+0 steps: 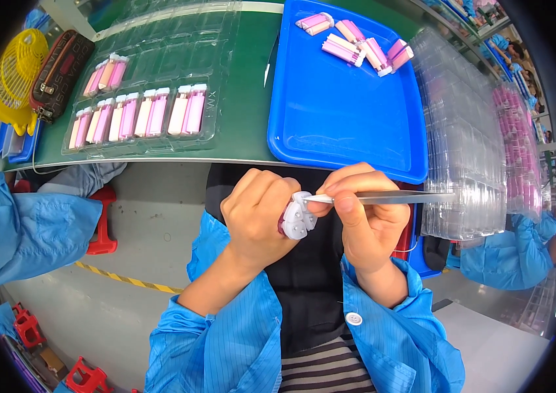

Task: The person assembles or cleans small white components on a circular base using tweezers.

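Observation:
My left hand (251, 211) is closed around a small part with a white end (299, 221), which carries several small round metal-like dots. A bit of dark pink shows at the part's lower left; my fingers hide the rest. In my right hand (373, 229) is a pair of metal tweezers (415, 196), pinched between thumb and fingers. Its pale pointed tip meets the upper edge of the white end. Both hands are over my lap, just in front of the bench edge.
A blue tray (350, 141) on the green bench (242, 118) holds several pink-and-cream pieces (343, 49). Left of it, a clear blister tray (153, 69) carries similar pieces in rows. Stacked clear trays (464, 144) stand at right. A yellow fan (16, 82) and dark pouch (62, 75) sit far left.

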